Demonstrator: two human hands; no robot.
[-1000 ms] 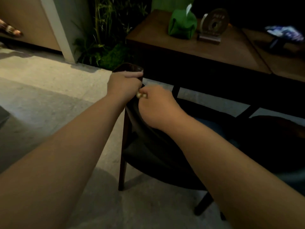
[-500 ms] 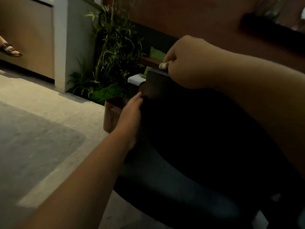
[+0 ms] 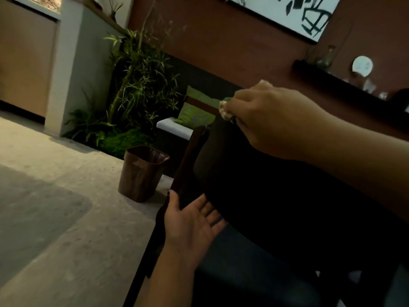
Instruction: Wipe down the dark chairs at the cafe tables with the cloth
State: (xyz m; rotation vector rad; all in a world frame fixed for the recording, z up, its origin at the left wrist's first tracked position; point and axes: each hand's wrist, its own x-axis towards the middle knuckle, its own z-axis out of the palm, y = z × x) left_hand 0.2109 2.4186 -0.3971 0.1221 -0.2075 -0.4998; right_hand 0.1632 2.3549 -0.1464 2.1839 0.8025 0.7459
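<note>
By the floor at left, brown ribbed plastic bin [image 3: 141, 172] stands w/ bamboo plant [image 3: 137, 85] behind. Left hand [image 3: 190, 229], which gripped the backrest edge 0.5 s ago, now lies spread, palm up, beside dark chair [image 3: 265, 196]'s wooden post. Right hand [image 3: 272, 120] pinches small pale crumpled cloth [image 3: 224, 109] at the smooth backrest's top edge, so wiping prob. goes on up there.

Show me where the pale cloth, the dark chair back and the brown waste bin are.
pale crumpled cloth [image 3: 224, 110], head view, on the wad poking out of the right hand.
dark chair back [image 3: 254, 173], head view, on its upholstered panel.
brown plastic waste bin [image 3: 141, 173], head view, on its front wall.
</note>
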